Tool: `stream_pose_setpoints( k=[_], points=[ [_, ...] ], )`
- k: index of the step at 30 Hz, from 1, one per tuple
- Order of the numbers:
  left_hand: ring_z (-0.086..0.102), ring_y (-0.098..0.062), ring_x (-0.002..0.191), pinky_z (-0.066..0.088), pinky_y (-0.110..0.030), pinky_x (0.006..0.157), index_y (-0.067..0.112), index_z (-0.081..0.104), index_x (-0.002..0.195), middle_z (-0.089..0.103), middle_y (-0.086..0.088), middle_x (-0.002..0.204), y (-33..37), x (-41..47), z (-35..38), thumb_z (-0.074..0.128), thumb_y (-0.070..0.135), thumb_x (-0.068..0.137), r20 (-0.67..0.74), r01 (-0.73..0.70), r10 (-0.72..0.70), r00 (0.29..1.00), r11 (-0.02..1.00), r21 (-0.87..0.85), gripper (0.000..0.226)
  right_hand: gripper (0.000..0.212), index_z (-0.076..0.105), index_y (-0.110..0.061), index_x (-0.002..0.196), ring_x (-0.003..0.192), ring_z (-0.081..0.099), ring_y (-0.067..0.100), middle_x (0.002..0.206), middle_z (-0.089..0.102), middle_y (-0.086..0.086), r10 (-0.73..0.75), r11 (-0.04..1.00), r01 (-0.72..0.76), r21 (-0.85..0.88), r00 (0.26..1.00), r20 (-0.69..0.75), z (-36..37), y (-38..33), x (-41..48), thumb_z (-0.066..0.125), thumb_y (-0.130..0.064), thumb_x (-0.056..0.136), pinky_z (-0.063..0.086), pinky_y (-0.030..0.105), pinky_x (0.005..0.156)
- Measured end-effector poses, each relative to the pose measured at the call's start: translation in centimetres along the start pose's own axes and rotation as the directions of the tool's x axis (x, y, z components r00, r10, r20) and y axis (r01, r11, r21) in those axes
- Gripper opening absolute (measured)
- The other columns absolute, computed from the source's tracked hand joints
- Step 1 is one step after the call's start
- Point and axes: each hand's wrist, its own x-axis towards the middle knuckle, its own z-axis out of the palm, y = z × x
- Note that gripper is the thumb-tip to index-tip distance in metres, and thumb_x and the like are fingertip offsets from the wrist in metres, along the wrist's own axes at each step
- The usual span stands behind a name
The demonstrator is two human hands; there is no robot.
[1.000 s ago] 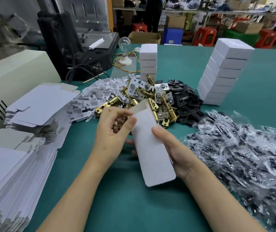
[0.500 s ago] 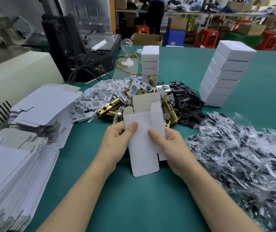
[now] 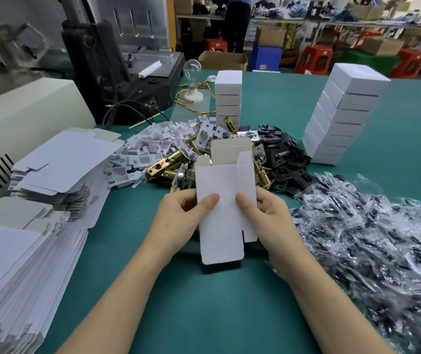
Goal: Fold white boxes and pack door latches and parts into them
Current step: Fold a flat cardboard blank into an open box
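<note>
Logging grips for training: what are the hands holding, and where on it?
The white box: left hand pinches its left edge, right hand its right edge, mid-height.

The white box (image 3: 219,213) hid the fingers of the left hand (image 3: 178,221) and right hand (image 3: 268,221) behind it, and part of the brass latches (image 3: 168,164). The near-left flat blanks (image 3: 13,264) ran off the left and bottom edges. The bagged parts (image 3: 370,251) on the right were blurred and cut off.

No text, label or number is legible, even on the white box (image 3: 226,226).
</note>
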Motion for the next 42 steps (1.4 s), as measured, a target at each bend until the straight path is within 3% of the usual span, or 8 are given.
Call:
stream_pose_setpoints(
  k=[5,9,13,19,25,31,35,42],
  points=[
    [0.078,-0.022,0.092,0.064,-0.049,0.085,0.021,0.08,0.098,0.082,0.003,0.096,0.08,-0.05,-0.41,0.075,0.028,0.097,0.012,-0.047,0.046,0.999,0.995,0.089,0.009,0.019,0.069,-0.017,0.118,0.096,0.077,0.027,0.105,0.08,0.007,0.017,1.0,-0.016,0.022,0.999,-0.03,0.21,-0.05,0.01,0.066,-0.022,0.1,0.062,0.033,0.071],
    [0.077,-0.013,0.097,0.063,-0.046,0.087,0.031,0.076,0.11,0.08,0.011,0.103,0.37,-0.39,-0.23,0.075,0.042,0.088,-0.026,-0.122,0.125,0.992,0.988,0.093,0.023,0.042,0.053,-0.03,0.129,0.094,0.077,0.02,0.108,0.077,0.001,-0.083,0.996,0.079,-0.034,0.985,-0.151,0.4,0.04,0.21,0.075,-0.023,0.094,0.063,0.033,0.073],
    [0.07,-0.004,0.11,0.062,-0.03,0.087,0.061,0.048,0.141,0.073,0.024,0.119,0.66,-0.62,-0.1,0.07,0.049,0.09,-0.047,-0.236,0.238,0.97,0.97,0.052,0.057,0.062,0.041,-0.037,0.144,0.101,0.075,0.017,0.109,0.076,0.003,-0.096,0.994,0.1,0.042,0.991,-0.098,0.26,-0.14,0.17,0.072,-0.027,0.091,0.06,0.026,0.075],
    [0.069,-0.031,0.096,0.059,-0.058,0.081,0.059,0.048,0.147,0.07,0.009,0.118,0.68,-0.9,0.04,0.066,0.055,0.087,-0.038,-0.296,0.301,0.953,0.95,0.094,0.063,0.057,0.045,-0.047,0.146,0.107,0.073,0.018,0.116,0.077,0.002,-0.176,0.984,0.176,-0.001,0.984,0.003,0.82,-0.3,-0.17,0.063,-0.028,0.096,0.058,0.026,0.08],
    [0.066,-0.027,0.087,0.06,-0.049,0.074,0.059,0.047,0.146,0.067,0.014,0.113,0.4,-0.95,0.12,0.064,0.05,0.09,-0.019,-0.344,0.352,0.936,0.924,0.166,0.06,0.042,0.06,-0.042,0.13,0.092,0.073,0.01,0.104,0.077,-0.005,-0.163,0.987,0.163,0.0,0.986,0.026,0.64,-0.86,-0.37,0.058,-0.023,0.093,0.057,0.023,0.069],
    [0.064,-0.01,0.08,0.05,-0.024,0.065,0.038,0.07,0.112,0.069,0.013,0.094,0.07,-0.82,-0.02,0.058,0.049,0.099,-0.041,-0.357,0.369,0.929,0.918,0.171,0.021,0.018,0.066,-0.033,0.112,0.089,0.07,0.011,0.099,0.075,-0.006,-0.114,0.993,0.115,-0.016,0.993,0.037,0.73,-0.77,-0.47,0.059,-0.031,0.095,0.059,0.028,0.07],
    [0.064,-0.007,0.088,0.045,-0.016,0.071,0.028,0.073,0.1,0.071,0.012,0.094,0.22,-0.67,0.18,0.054,0.037,0.106,-0.04,-0.355,0.364,0.931,0.923,0.15,0.022,0.013,0.066,-0.026,0.101,0.082,0.065,0.008,0.087,0.069,-0.013,-0.106,0.993,0.108,-0.044,0.994,0.032,0.51,-0.76,-0.39,0.06,-0.036,0.095,0.055,0.023,0.064],
    [0.065,-0.007,0.105,0.047,-0.013,0.078,0.03,0.076,0.106,0.068,0.018,0.106,0.25,-0.46,0.41,0.06,0.039,0.102,-0.06,-0.352,0.36,0.931,0.929,0.112,0.019,0.017,0.065,-0.022,0.093,0.08,0.061,0.01,0.084,0.063,-0.009,-0.073,0.996,0.075,-0.058,0.997,0.029,0.64,-0.51,-0.23,0.059,-0.037,0.095,0.055,0.023,0.063]
  ],
)
